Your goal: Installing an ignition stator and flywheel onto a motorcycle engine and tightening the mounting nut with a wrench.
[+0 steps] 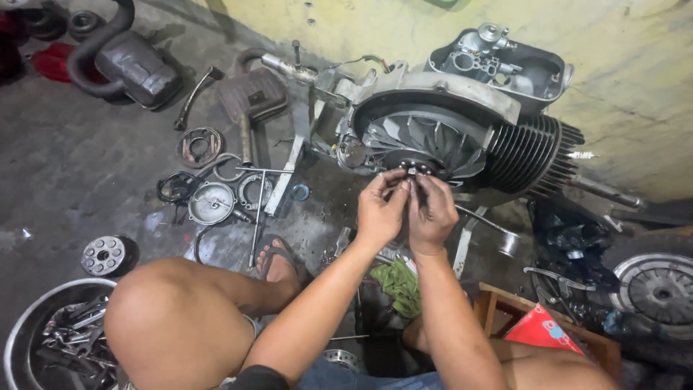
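A scooter engine (462, 108) lies on the concrete floor against a yellow wall, its finned flywheel fan (422, 141) facing me and its ribbed black cylinder (530, 155) to the right. My left hand (381, 211) and my right hand (431, 213) are raised together just below the fan's hub (413, 165). Their fingertips pinch a small metal part at the hub; what it is I cannot tell. My bare knees and a sandalled foot (278, 260) sit below.
Loose parts litter the floor at left: a round cover (211, 203), rings, rods, a clutch disc (103, 256), a muffler (253, 94). A metal bowl of tools (50, 339) stands at lower left. A green rag (399, 285), a wooden stool (498, 303) and a wheel drum (657, 289) lie right.
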